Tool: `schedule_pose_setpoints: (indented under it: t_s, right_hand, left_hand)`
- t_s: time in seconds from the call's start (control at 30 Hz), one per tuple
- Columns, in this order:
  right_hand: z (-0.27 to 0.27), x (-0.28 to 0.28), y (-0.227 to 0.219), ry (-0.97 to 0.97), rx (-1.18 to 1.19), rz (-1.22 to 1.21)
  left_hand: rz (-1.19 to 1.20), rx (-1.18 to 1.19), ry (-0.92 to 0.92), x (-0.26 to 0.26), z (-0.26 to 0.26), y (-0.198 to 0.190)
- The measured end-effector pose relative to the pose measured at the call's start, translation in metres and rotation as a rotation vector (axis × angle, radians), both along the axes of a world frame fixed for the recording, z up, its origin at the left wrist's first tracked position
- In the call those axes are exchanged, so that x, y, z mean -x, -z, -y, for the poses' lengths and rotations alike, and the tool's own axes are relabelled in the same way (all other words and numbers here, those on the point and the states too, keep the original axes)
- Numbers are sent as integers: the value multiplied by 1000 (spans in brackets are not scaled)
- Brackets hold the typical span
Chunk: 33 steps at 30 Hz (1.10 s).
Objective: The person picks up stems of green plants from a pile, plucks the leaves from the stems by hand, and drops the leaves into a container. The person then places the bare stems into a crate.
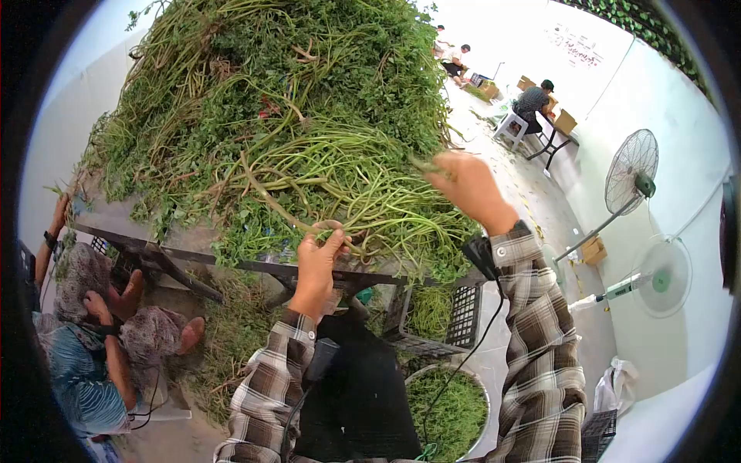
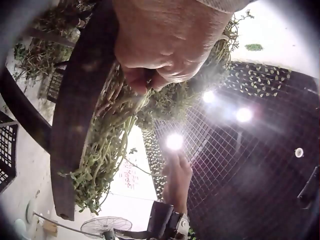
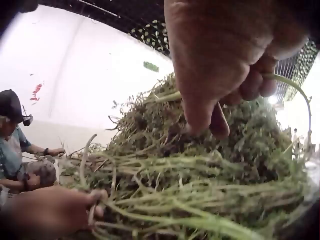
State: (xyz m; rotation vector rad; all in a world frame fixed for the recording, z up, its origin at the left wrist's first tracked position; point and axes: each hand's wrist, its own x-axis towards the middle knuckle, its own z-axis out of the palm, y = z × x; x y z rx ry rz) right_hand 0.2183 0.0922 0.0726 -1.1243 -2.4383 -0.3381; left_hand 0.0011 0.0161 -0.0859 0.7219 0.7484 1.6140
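A tall heap of leafy green plants with long stems [image 1: 363, 69] covers the table before me. At its front edge my left hand [image 1: 315, 266] pinches a thick brownish-green stem [image 1: 266, 197] between thumb and fingers; the stem slants up to the left over the heap. My right hand [image 1: 475, 191] is raised at the heap's right side, fingers curled round a thin green stem [image 3: 295, 85]. In the right wrist view that stem passes through the fist and bends down at the right. The left wrist view has the left fist [image 2: 160, 42] close over the stems along the table edge.
Below the table edge [image 1: 255, 266] stand a black crate [image 1: 463, 316] of stems and a round tub [image 1: 488, 401] of green sprigs. Another person [image 1: 85, 370] sits at the left. Two fans stand at the right, one a pedestal fan [image 1: 634, 166]. Loose stems litter the floor.
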Motion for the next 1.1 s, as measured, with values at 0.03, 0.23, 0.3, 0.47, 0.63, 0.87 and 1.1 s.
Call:
schedule_pose_setpoints:
  t_s: [0.03,0.23,0.3,0.47,0.63,0.87,1.1]
  right_hand:
    - [5,-1,6,23,92,4]
    - [4,-4,56,92,416,122]
    - [1,-5,57,134,490,89]
    - [13,9,29,27,206,28]
    - [14,26,-3,-53,8,64]
    - [21,66,-36,-226,-214,288]
    - [33,92,-54,-242,-264,496]
  left_hand:
    - [-2,-11,0,0,0,0]
    - [-8,18,-1,1,0,-1]
    - [3,11,9,1,1,-1]
    - [31,22,14,1,1,-5]
    - [-159,9,11,1,1,-6]
    - [-142,20,-29,-2,-3,-7]
    - [-122,-6,-90,-10,-12,-3]
